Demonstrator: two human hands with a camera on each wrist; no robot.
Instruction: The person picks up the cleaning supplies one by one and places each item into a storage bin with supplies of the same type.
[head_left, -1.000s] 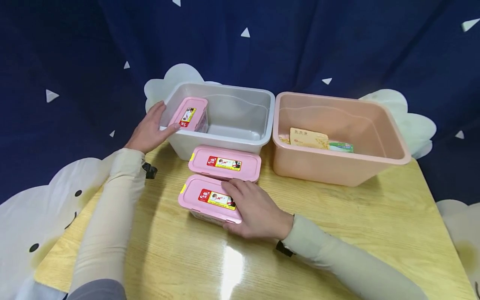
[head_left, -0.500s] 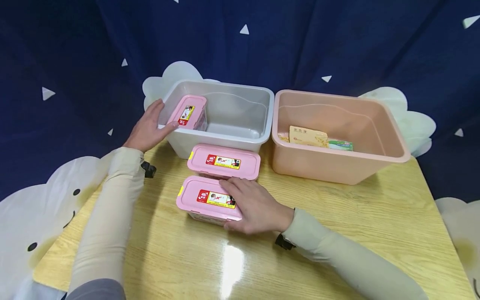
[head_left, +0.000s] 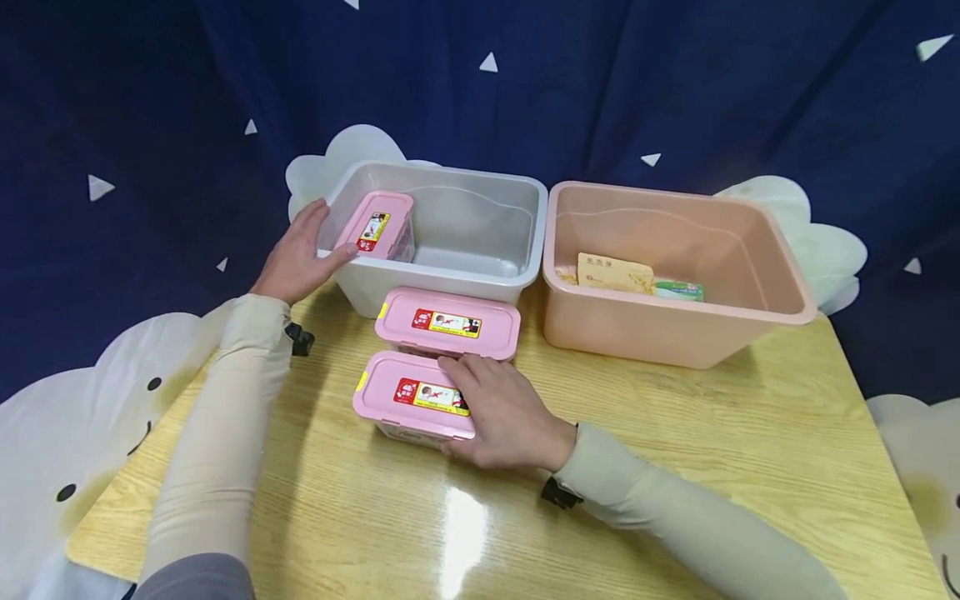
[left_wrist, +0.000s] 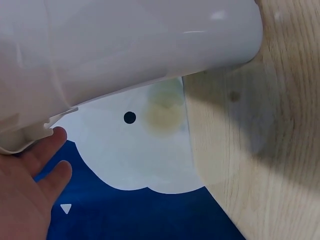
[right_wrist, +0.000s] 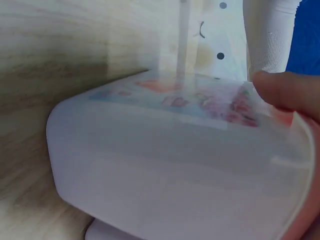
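In the head view my right hand (head_left: 510, 412) grips the right end of a pink-lidded plastic box (head_left: 390, 398), thumb on its near side. The right wrist view shows the thumb (right_wrist: 285, 92) at the lid edge and the box's pale translucent side (right_wrist: 165, 155). Just behind stands a matching pink-lidded box (head_left: 491, 335), against the grey bin (head_left: 435, 279). My left hand (head_left: 296, 258) rests on that bin's front left corner, the thumb over the front rim. A third pink-lidded box (head_left: 393, 212) sits inside the bin at its left end, close to this thumb.
A peach bin (head_left: 637, 333) stands to the right of the grey one. Inside it lie a cream-yellow packet (head_left: 615, 275) and a green packet (head_left: 678, 291). Behind the wooden table (head_left: 675, 450) hangs a dark blue curtain (head_left: 570, 83) with white triangles and cloud shapes.
My right hand has shifted slightly leftward on the near box. The left hand stays at the grey bin's corner, and both bins stand where they were.
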